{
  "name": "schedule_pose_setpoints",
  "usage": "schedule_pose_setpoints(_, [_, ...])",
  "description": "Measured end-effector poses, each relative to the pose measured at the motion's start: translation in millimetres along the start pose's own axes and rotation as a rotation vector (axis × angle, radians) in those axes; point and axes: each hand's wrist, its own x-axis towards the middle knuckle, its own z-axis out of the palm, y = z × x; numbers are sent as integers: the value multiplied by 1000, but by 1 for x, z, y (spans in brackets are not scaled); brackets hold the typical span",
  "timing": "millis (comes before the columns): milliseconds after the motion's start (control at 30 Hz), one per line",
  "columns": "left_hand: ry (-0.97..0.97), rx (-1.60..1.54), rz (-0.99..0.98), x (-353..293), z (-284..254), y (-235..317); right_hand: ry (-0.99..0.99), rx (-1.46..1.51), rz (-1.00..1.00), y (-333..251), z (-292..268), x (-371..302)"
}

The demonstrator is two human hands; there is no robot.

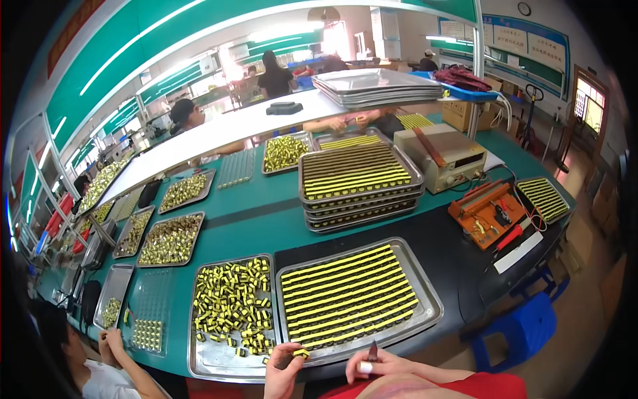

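Note:
In my left hand (282, 372), a small yellow-and-black component (301, 354) is pinched between thumb and fingers at the near edge of the trays. My right hand (382, 368), with a white wrap on one finger, is closed round a dark pointed tool (373, 350) whose kind I cannot make out; its tip points up. Straight ahead lies a metal tray (425, 302) with components set in neat slanting rows. To its left, another metal tray (201, 364) holds loose, jumbled components of the same kind, thinning out toward its near end.
Stacked metal trays (362, 223) of rows stand behind, beside a beige instrument (442, 159). An orange box (485, 209), a red-handled tool (510, 237) and a white strip (518, 253) lie right. A blue stool (518, 329) stands off the table. A co-worker's hands (111, 340) are at left.

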Motion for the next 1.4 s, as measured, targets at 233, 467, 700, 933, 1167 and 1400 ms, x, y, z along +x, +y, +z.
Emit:
schedule_pose_setpoints(233, [-35,31,10,-7,29,-4,275,-253,-138,-15,-2,4])
schedule_pose_setpoints(467, [-238,227,79,-2,54,15,79,36,92,-10,3,25])
schedule_pose_setpoints(700, [-174,212,-29,-7,56,15,210,159,43,0,10,31])
schedule_pose_setpoints(933, [-167,287,83,-6,40,0,125,340,199,13,0,38])
schedule_pose_setpoints(1167, [-92,334,76,-16,34,-7,80,661,212,28,11,33])
schedule_pose_setpoints(1400, [23,355,-42,-12,39,-7,316,338,311,23,16,43])
